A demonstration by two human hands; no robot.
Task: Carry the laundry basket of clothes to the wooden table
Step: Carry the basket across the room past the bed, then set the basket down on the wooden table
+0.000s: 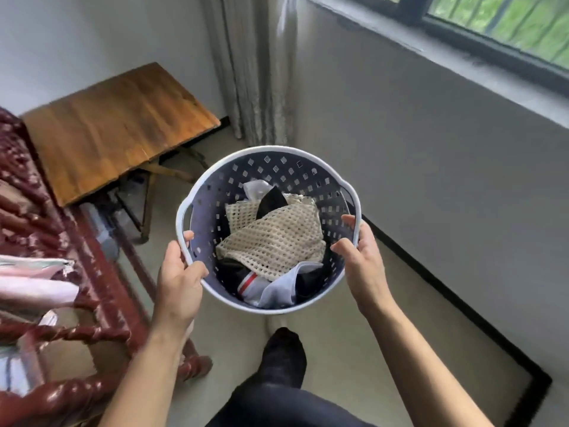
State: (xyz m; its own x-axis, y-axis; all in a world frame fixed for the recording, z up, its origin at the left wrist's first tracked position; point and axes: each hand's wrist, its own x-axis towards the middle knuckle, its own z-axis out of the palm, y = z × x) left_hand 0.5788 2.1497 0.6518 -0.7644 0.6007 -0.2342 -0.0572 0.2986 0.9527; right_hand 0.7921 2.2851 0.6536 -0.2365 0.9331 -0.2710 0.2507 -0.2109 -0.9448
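Basket of clothes, rim gripped by left hand and right hand, is airborne; keep it level, steering left toward table.

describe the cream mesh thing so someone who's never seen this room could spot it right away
Find the round laundry basket with diamond-shaped holes, held by the left hand and right hand. The cream net garment lies on top of the pile inside, the only open-weave piece among smooth white and black clothes.
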